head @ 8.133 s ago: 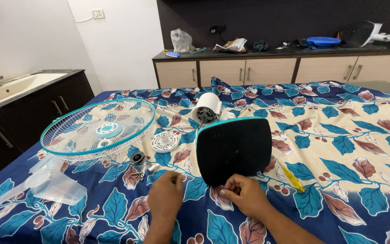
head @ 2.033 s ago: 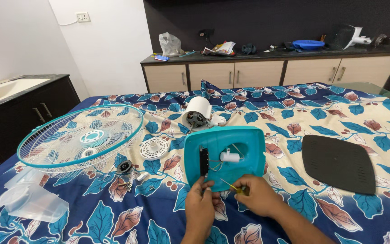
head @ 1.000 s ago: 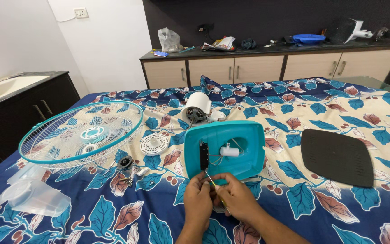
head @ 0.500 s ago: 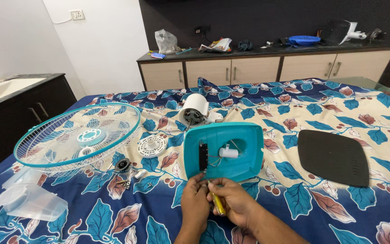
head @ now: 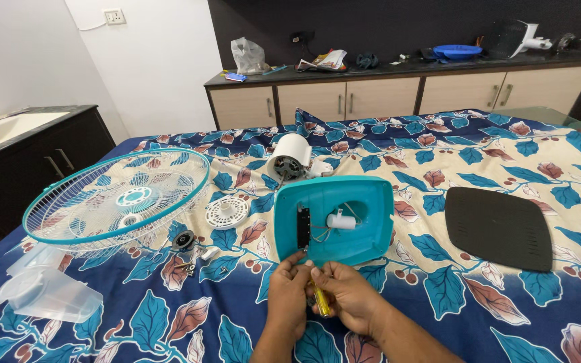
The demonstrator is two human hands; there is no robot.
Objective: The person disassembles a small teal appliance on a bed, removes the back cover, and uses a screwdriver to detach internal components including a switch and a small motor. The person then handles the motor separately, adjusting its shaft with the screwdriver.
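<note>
Two hands: right hand grips yellow screwdriver, left hand pinches it beside teal base.

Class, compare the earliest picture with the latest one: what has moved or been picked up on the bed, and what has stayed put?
The black base cover came off and moved right, baring the teal fan base. The right hand took up a yellow screwdriver; the left hand meets it. Fan grille and motor stayed.

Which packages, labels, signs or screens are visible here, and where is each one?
Plastic bag: on the dark counter at the back left, crumpled, translucent grey-white.
Printed papers or packets: on the counter, middle; flat, multicoloured.
Small blue packet: counter's left edge, flat.
No screens or signs are in view.
</note>
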